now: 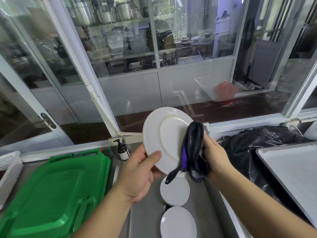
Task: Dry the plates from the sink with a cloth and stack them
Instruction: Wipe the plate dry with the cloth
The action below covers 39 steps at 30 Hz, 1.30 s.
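Glass partitions and shelves of steel pots fill the background, and below them a stainless sink (145, 212) runs between a green plastic lid (56, 189) on the left and a grey tray (291, 169) on the right. Held up over the sink is a white plate (164, 134), tilted on edge with its underside toward the camera. The left hand (139, 170) pinches its lower rim, thumb on the near face. The right hand (214, 155) grips a dark cloth with purple trim (193, 148) and presses it against the plate's right side. Two more white plates (175, 191) lie in the sink below, one nearer the camera (178, 222). Drying looks to be under way on this first plate. Next it probably needs turning to wipe the other face, then a dry spot to begin the stack; where that will be is not evident.
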Motion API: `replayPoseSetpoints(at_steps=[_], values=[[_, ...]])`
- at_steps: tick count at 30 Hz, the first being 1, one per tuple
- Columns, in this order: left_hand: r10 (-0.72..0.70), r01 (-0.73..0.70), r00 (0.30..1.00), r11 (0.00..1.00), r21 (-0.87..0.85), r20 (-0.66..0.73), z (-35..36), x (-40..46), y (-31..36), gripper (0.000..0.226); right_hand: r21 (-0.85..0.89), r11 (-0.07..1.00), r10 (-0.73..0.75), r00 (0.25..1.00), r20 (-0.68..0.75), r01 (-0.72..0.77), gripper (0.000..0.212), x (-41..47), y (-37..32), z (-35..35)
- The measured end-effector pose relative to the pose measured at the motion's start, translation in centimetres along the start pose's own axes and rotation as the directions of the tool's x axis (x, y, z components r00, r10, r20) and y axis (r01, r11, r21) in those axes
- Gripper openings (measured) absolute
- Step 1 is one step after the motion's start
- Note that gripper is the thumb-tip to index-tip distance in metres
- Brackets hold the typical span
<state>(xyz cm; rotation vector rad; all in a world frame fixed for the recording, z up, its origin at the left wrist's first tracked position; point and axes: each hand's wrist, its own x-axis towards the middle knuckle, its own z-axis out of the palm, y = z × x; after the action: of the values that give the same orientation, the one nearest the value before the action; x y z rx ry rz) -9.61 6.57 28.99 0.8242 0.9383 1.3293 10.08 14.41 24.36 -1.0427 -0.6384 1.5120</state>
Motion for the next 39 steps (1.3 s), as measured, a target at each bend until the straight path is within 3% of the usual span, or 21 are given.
replayPoseSetpoints(at_steps=[5, 9, 14, 20, 23, 27, 31, 35, 39], values=[[0.08, -0.086, 0.991, 0.995, -0.054, -0.105, 1.5, -0.1, -1.2, 0.031, 0.006, 0.999, 0.049, 0.999, -0.017, -0.049, 0.037, -0.5, 1.9, 0.3], [0.078, -0.089, 0.993, 0.989, -0.116, -0.093, 1.0, -0.3, -1.3, 0.036, -0.032, 0.999, 0.005, 1.0, 0.006, -0.005, 0.043, -0.3, 1.4, -0.2], [0.075, -0.088, 0.991, 0.989, -0.118, -0.112, 1.0, -0.5, -1.8, 0.037, 0.018, 0.991, 0.134, 0.991, 0.024, -0.134, 0.02, -0.2, -0.3, 0.1], [0.082, -0.097, 0.987, 0.99, -0.099, -0.141, 1.8, -0.7, -3.1, 0.038, 0.215, 0.968, 0.113, 0.991, 0.072, -0.126, 0.06, -1.1, -0.2, 1.4], [0.096, -0.112, 0.985, 0.988, -0.109, -0.143, 2.6, -0.9, -4.1, 0.035, 0.273, 0.957, 0.072, 0.992, 0.103, -0.098, 0.05, -1.5, 0.8, 1.9], [0.097, -0.088, 0.981, 0.994, 0.059, -0.169, 1.8, -1.0, -4.4, 0.025, 0.183, 0.983, 0.004, 0.999, 0.047, -0.012, 0.046, -1.1, 1.1, 0.9], [-0.017, 0.011, 0.977, 1.0, -0.029, -0.211, -0.8, 0.1, -1.1, 0.042, 0.047, 0.999, -0.025, 0.992, 0.126, 0.02, 0.029, -0.4, -0.1, -0.9], [-0.057, 0.065, 0.993, 0.996, 0.069, -0.101, -2.2, 1.0, 2.2, 0.042, -0.037, 0.999, -0.021, 0.983, 0.181, 0.028, 0.032, -0.2, -1.2, -1.5], [-0.07, 0.071, 0.997, 0.997, 0.019, -0.033, -1.8, 0.9, 2.2, 0.042, 0.027, 1.0, -0.003, 0.996, 0.087, 0.001, 0.03, -0.3, -1.3, -0.9]])
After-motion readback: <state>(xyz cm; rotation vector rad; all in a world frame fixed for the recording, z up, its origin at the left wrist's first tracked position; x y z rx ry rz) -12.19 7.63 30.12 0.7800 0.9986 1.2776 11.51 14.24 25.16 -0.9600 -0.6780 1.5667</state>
